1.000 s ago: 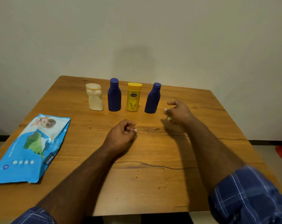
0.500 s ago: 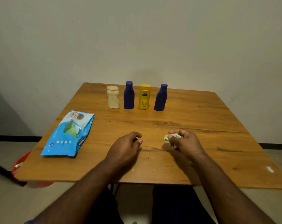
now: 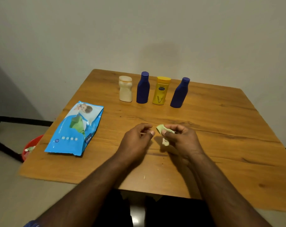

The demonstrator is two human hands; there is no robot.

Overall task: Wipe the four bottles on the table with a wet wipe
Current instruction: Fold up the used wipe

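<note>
Four bottles stand in a row at the far side of the wooden table (image 3: 220,128): a cream bottle (image 3: 125,89), a blue bottle (image 3: 143,88), a yellow bottle (image 3: 161,91) and a second, leaning blue bottle (image 3: 180,93). My right hand (image 3: 181,140) pinches a crumpled pale green wet wipe (image 3: 163,133) above the table's middle, well in front of the bottles. My left hand (image 3: 137,141) hovers just left of the wipe with curled fingers, holding nothing.
A blue wet wipe pack (image 3: 75,128) lies flat near the table's left edge. A red bin (image 3: 30,149) with used wipes sits on the floor beyond that edge. A plain wall rises behind the table.
My right hand has drawn back from beside the rightmost blue bottle to the table's middle, with the wipe. My left hand has come close to it. My head has moved back.
</note>
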